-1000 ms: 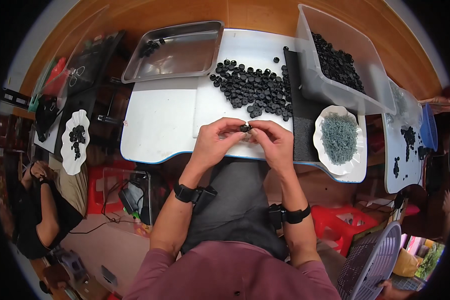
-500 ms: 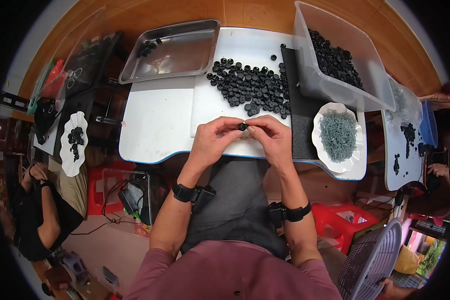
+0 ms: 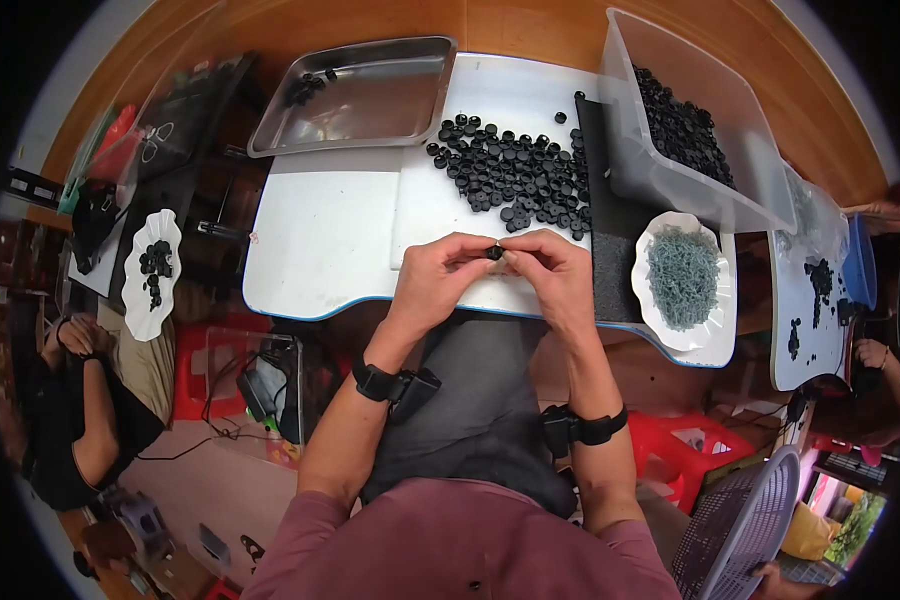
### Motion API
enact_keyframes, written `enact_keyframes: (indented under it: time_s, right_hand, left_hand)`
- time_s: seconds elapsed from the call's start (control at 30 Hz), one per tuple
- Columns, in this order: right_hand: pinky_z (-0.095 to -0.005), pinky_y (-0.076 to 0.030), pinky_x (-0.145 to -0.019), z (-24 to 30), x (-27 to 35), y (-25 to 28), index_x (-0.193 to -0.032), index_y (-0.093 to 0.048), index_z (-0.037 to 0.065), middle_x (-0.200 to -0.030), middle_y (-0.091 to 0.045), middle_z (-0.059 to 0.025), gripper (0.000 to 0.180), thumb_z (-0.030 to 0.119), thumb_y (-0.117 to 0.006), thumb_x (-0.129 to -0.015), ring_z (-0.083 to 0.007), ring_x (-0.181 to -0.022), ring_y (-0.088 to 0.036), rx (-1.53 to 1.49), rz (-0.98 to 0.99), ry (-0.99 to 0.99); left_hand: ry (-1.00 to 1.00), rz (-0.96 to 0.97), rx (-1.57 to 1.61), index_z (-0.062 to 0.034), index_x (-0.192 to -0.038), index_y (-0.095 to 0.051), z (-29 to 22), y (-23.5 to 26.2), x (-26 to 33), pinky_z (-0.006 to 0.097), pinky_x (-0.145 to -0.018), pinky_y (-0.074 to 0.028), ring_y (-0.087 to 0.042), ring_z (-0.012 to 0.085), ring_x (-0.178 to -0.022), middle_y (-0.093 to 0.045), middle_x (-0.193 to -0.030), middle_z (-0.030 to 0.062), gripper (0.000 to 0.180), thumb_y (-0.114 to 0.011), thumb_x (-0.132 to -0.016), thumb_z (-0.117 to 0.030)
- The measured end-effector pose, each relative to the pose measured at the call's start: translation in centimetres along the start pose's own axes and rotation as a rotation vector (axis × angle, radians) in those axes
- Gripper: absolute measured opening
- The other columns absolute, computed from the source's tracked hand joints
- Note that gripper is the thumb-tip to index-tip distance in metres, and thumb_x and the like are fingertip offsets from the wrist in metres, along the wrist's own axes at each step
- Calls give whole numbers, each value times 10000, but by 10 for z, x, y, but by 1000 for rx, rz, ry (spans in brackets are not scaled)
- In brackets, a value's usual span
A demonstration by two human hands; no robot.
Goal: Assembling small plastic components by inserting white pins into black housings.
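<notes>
Above the near edge of the white table, a small round black plastic cap (image 3: 494, 253) is pinched between the fingertips of both hands. My left hand (image 3: 432, 280) grips it from the left, and my right hand (image 3: 558, 278) from the right, thumbs and forefingers nearly meeting. The fingers cover part of the cap, so its details are hard to see. Just beyond my hands spreads a heap of similar black caps (image 3: 515, 170), some facing up and others turned over. To the right, a white scalloped dish (image 3: 712, 338) holds a mass of thin grey-green screws (image 3: 682, 278).
A shallow metal tray (image 3: 395, 105) with several black caps stands at the back left. A translucent bin (image 3: 760, 190) of black parts rests at the back right, partly over a black mat (image 3: 615, 260). Co-workers sit left and right; a red stool (image 3: 685, 450) stands below.
The whole scene has shifted slightly to the right in the picture as the view turned. Both hands keep hold of the cap, with only a small change in finger position.
</notes>
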State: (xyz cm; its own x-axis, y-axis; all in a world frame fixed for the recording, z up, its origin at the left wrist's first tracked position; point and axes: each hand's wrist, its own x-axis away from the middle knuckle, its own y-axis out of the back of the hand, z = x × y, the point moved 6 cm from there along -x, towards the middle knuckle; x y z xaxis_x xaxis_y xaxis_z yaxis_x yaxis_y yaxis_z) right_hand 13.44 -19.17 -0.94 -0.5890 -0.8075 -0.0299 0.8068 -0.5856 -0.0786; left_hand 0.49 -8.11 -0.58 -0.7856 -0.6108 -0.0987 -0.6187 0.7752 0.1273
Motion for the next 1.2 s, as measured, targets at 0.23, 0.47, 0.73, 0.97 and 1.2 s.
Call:
enact_keyframes:
  time_s: [0.23, 0.47, 0.73, 0.97, 1.2]
  right_hand:
    - [-235, -507, -748, 5, -1, -1, -1005, -772, -15, -909, -695, -60, 149, -21, -721, -865, -117, -835, -657, 135, -11, 98]
    - [-237, -536, -750, 0, -3, 0, -997, -767, -28, -915, -720, -81, 139, -28, -709, -871, -125, -828, -684, 84, -53, 25]
    - [-240, -557, -767, -1, -3, 2, -1013, -755, -39, -927, -722, -84, 141, -49, -682, -893, -128, -831, -693, 80, -38, 31]
    - [-244, -555, -780, -2, -1, 1, -1020, -748, -42, -966, -716, -85, 140, -53, -680, -899, -133, -861, -690, 58, -13, 37]
    - [-246, -550, -796, 1, 0, 1, -1007, -749, -37, -985, -709, -85, 134, -62, -686, -890, -132, -866, -676, 33, -2, 60]
  left_hand:
    - [25, -34, -32, 25, -1137, -718, 0, 1, 1, 285, -805, -593, -747, 166, -896, -776, -979, 130, 245, -733, -900, -37]
    - [2, -44, -60, 32, -1129, -717, 0, 1, 1, 289, -811, -599, -750, 173, -897, -775, -983, 136, 242, -735, -899, -43]
    - [-4, -41, -40, 30, -1128, -719, 0, -2, -1, 296, -814, -601, -753, 181, -904, -775, -991, 135, 241, -737, -902, -51]
    - [-14, -31, -56, 13, -1143, -724, -1, -1, 2, 285, -808, -579, -733, 154, -893, -772, -992, 109, 242, -734, -909, -51]
    - [-37, -30, -72, 18, -1132, -727, -3, -1, 1, 284, -809, -581, -735, 153, -887, -773, -995, 110, 244, -732, -894, -33]
